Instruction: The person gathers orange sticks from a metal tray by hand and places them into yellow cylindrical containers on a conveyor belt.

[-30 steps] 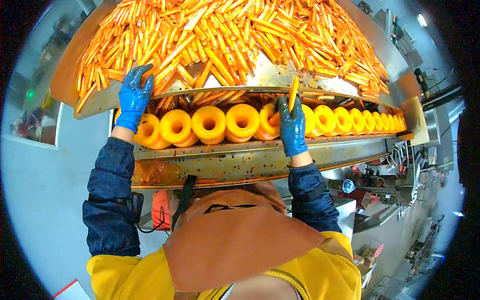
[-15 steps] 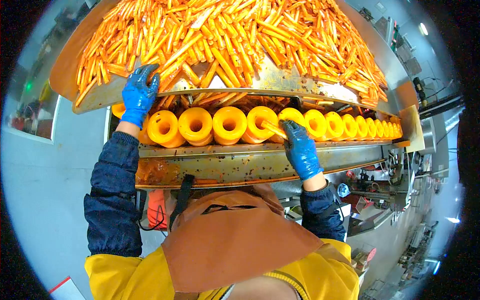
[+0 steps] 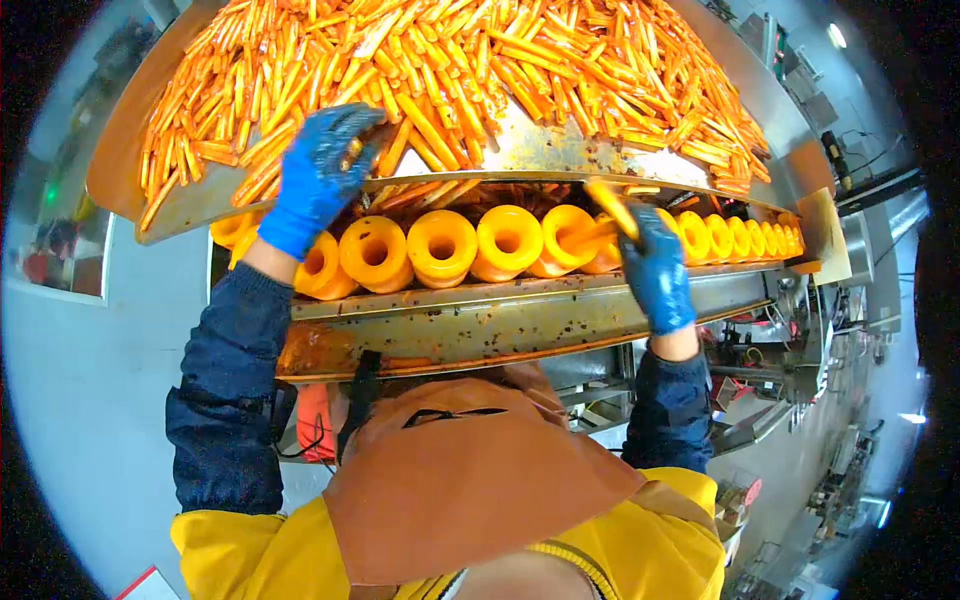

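Observation:
A heap of orange sticks (image 3: 450, 70) lies on a metal tray above a row of yellow-orange cups (image 3: 442, 247) with round holes. My left hand (image 3: 330, 165), in a blue glove, is at the tray's front edge with its fingers curled round some orange sticks. My right hand (image 3: 655, 265), also gloved in blue, is over the right half of the row, its fingers closed on an orange stick (image 3: 611, 207) that points up and to the left. Another orange stick, blurred, leans at a cup left of my right hand.
A metal trough (image 3: 470, 335) with dark specks runs below the cups, in front of my brown apron (image 3: 480, 490). A cardboard-coloured board (image 3: 823, 235) stands at the row's right end. Machinery and boxes are on the floor at the right.
My left hand has moved up and right along the tray's edge and curled its fingers. My right hand has shifted right and up, with a stick raised. The cups appear displaced.

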Demonstrator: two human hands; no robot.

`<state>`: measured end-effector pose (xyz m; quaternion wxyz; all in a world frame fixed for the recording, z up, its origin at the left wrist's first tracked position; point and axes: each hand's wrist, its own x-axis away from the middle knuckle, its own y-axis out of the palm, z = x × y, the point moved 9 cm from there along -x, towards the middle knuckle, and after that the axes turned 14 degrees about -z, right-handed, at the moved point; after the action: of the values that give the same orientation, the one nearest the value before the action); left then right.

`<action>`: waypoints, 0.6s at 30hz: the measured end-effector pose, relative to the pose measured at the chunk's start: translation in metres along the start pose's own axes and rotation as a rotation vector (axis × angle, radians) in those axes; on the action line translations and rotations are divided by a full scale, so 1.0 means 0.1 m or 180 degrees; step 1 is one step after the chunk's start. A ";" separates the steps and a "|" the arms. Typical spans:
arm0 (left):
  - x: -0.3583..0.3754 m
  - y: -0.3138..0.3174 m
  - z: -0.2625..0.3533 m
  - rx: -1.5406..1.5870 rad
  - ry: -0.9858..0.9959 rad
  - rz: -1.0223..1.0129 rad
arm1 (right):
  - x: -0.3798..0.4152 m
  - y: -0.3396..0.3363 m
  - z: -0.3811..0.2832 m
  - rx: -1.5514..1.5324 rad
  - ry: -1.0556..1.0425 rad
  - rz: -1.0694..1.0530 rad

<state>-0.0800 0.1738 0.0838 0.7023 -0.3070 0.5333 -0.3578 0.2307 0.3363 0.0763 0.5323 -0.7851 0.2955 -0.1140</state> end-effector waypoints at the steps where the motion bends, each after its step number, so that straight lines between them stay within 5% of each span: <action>1: -0.09 0.14 0.14 -0.0010 0.0199 -0.0227 | -0.05 0.20 0.08 0.0106 0.0080 -0.0272; 3: -0.24 0.30 0.32 -0.0025 0.0392 -0.0445 | -0.13 0.36 0.09 0.0274 -0.0423 -0.0212; 6: -0.42 0.52 0.55 -0.0276 0.0833 -0.0809 | -0.27 0.30 0.10 0.0350 -0.0103 -0.0383; 8: -0.55 0.77 0.60 -0.1001 0.0890 -0.1365 | -0.31 0.61 -0.08 0.0424 -0.0180 -0.1818; 11: -0.69 1.05 0.58 -0.1088 0.0834 -0.2025 | -0.41 0.88 -0.23 0.0939 -0.0300 -0.1892; 15: -0.78 1.11 0.67 -0.1196 0.1192 -0.2050 | -0.72 0.68 -0.37 0.0867 -0.0476 -0.1353; 18: -0.70 1.11 0.44 -0.0969 0.1338 -0.1706 | -1.17 0.09 0.34 0.1022 -0.0119 -0.0404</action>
<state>-0.0304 0.2955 0.0407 0.4052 -0.4566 0.6137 -0.5008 0.1512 0.4291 0.0704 0.6480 -0.7090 0.2133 -0.1784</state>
